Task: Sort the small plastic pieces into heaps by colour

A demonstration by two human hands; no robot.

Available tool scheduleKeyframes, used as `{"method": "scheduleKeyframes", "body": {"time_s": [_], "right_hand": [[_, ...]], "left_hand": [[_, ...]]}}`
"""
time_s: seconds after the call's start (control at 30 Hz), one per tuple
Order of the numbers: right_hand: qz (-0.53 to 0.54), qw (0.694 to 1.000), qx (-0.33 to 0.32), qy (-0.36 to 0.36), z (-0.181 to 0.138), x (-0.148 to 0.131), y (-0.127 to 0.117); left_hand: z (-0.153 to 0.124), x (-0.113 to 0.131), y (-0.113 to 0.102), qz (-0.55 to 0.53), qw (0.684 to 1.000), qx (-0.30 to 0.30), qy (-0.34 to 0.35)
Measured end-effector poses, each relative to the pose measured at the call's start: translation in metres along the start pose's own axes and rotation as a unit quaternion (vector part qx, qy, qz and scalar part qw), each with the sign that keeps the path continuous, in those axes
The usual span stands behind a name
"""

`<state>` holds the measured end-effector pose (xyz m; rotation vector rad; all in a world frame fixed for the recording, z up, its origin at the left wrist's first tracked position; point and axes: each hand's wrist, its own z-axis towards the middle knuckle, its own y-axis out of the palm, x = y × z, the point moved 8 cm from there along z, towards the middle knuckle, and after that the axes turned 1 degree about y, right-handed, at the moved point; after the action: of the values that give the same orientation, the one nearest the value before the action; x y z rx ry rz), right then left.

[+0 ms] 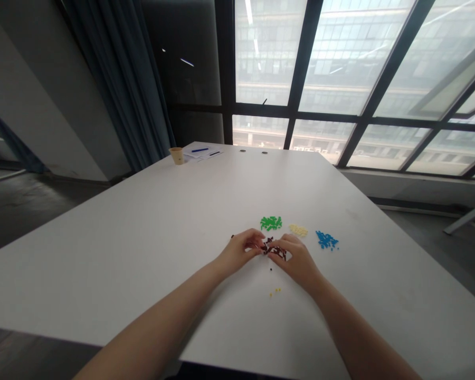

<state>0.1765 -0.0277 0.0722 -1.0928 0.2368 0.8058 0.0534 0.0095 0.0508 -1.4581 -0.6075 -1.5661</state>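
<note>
1. Head cam: the left hand point(237, 252) and right hand point(295, 258) are closing in from both sides on a dark brown bead pile point(274, 249), on a white table point(142, 253).
2. The fingers point(257, 237) are curling nearly shut, can't tell if they're gripping beads.
3. A green pile point(271, 223), yellow pile point(298, 230) and blue pile point(326, 240) are sitting just apart, seemingly keeping colours separate.

White bench point(142, 237) carries green beads point(271, 223), pale yellow beads point(298, 230), and blue beads point(326, 240) in separate single-colour clusters, plus dark maroon-brown beads point(275, 250) in a speckled patch, and a few stray yellow beads point(275, 291); tan paper cup point(177, 155), dark blue curtain point(126, 68).
</note>
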Motion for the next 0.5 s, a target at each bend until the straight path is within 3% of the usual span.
{"method": "scheduleKeyframes", "body": {"time_s": [0.27, 0.5], "right_hand": [[-0.003, 0.999, 0.02, -0.025, -0.001, -0.004, 0.0], [0.004, 0.997, 0.063, -0.049, 0.0, -0.011, -0.019]], "left_hand": [[0.0, 0.0, 0.006, -0.044, 0.999, -0.026, -0.009], [0.002, -0.002, 0.002, 0.05, 0.999, -0.011, 0.005]]}}
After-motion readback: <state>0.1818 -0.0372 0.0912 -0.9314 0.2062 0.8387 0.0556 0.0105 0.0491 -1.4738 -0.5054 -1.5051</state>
